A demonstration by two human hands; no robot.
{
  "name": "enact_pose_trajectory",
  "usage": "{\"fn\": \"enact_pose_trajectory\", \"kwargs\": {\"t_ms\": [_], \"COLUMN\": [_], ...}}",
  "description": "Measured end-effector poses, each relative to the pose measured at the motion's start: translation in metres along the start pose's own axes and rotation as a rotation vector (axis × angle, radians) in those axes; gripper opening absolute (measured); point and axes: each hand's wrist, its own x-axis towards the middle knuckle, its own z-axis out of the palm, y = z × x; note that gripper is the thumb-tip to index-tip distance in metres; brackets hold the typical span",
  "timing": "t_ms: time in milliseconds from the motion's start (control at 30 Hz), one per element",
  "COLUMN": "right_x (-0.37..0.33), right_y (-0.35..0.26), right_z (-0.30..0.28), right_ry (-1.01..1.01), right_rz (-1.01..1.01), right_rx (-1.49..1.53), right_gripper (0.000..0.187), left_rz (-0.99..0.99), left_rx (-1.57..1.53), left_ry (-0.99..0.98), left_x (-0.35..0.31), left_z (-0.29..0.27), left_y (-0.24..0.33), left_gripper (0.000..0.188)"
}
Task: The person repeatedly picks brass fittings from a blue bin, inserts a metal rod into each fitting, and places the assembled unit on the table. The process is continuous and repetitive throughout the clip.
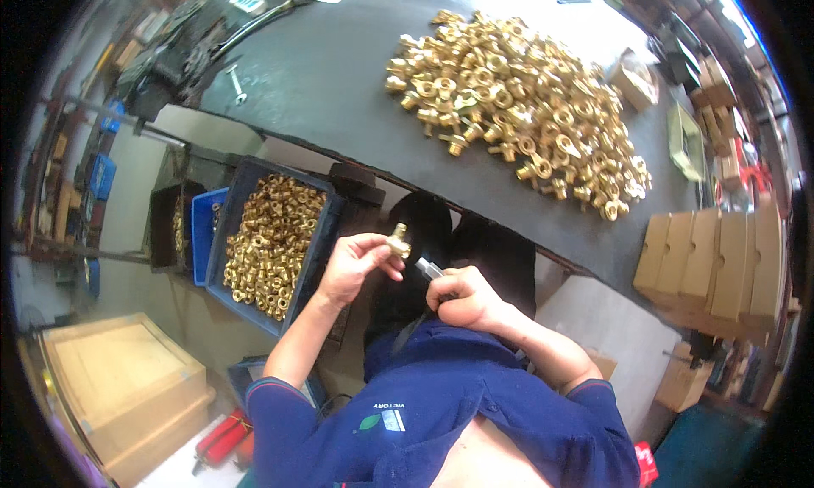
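Observation:
My left hand pinches a small brass fitting between thumb and fingers, above my lap. Close to its right, my right hand is wrapped around a slim grey hand tool whose silvery end points at the fitting. A small gap shows between the tool and the brass piece. Most of the tool is hidden in my fist, so its exact kind is unclear. To the left of my left arm, a dark blue crate holds many similar brass fittings. A large heap of brass fittings lies on the dark workbench.
A wrench lies at the bench's left end. Cardboard boxes stand by its right end, near a pale green tray. A smaller blue bin sits beside the crate. A large carton stands at lower left.

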Motion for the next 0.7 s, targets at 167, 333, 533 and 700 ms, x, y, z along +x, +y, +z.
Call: {"fn": "enact_pose_trajectory", "kwargs": {"t_ms": [167,333,533,700], "right_x": [-0.026,-0.039,-0.044,-0.051], "right_y": [0.003,0.012,0.014,0.031], "right_z": [-0.008,-0.009,-0.010,-0.015], "right_ry": [0.081,0.126,0.214,0.101], "right_rz": [-0.006,0.053,-0.086,0.073], "right_rx": [-0.252,0.035,0.028,0.801], "right_gripper": [0.010,0.008,0.007,0.008], "left_rz": [-0.057,-0.085,-0.099,-0.130], "left_rx": [0.235,0.291,0.288,0.241], "left_ry": [-0.112,-0.132,-0.135,-0.184], "left_x": [0.006,0.011,0.012,0.017], "left_z": [0.045,0.061,0.067,0.078], "left_y": [0.006,0.007,0.005,0.004], "left_gripper": [0.016,0.015,0.016,0.017]}}
